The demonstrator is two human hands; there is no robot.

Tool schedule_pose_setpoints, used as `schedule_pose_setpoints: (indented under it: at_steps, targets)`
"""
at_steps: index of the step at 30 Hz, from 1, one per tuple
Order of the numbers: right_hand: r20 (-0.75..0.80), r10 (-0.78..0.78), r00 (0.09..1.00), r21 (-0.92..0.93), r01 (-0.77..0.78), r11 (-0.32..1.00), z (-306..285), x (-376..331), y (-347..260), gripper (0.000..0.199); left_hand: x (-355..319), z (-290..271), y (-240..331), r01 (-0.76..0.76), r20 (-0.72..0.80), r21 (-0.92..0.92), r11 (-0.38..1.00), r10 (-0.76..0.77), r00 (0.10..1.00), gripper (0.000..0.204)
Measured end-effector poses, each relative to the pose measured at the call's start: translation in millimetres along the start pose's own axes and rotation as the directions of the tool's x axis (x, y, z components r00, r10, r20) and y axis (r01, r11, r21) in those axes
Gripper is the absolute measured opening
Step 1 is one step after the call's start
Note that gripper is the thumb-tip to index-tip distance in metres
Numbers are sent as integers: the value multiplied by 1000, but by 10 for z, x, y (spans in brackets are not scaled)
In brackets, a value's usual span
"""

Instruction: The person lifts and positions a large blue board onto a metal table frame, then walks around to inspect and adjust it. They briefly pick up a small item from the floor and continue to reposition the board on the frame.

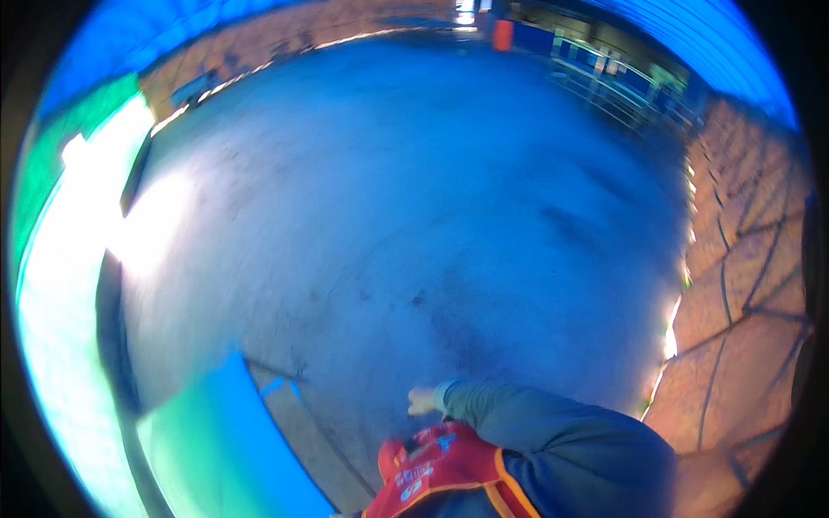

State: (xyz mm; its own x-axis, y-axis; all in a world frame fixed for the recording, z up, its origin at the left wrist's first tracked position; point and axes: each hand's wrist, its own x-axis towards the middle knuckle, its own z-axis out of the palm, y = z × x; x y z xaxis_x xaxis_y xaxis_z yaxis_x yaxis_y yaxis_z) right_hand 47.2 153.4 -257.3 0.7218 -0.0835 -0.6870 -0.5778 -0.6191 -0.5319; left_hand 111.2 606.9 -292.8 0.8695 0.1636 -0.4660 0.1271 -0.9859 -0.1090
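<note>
the right hand [421,401] shows beyond a grey sleeve [535,427], near the red vest [458,466] on the person's chest. its fingers are blurred; i can't tell how open they are or whether they hold anything. the left hand's i can't see. a green-and-blue panel [229,436] is leftward.

One hand [422,401], one vest [449,470], seemingly one red object [503,35]

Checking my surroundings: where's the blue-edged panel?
The blue-edged panel is at the head view's lower left, left of the red vest and right hand.
</note>
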Motion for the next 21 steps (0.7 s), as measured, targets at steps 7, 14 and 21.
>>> schedule_pose_setpoints:
  at_steps: [7,14,21]
  targets:
    - [-131,28,991,72,-19,997,-982,-400,1037,53,-123,-367,3286,-642,203,-38,766,635,745,88]
    - [-173,489,855,596,-304,743,-1961,-1282,3179,68,-502,-663,5788,-843,362,-34,537,792,491,79]
    - [29,678,734,827,-399,397,-1399,-2340,5112,65,-384,-510,7459,-843,477,129,522,712,515,73]
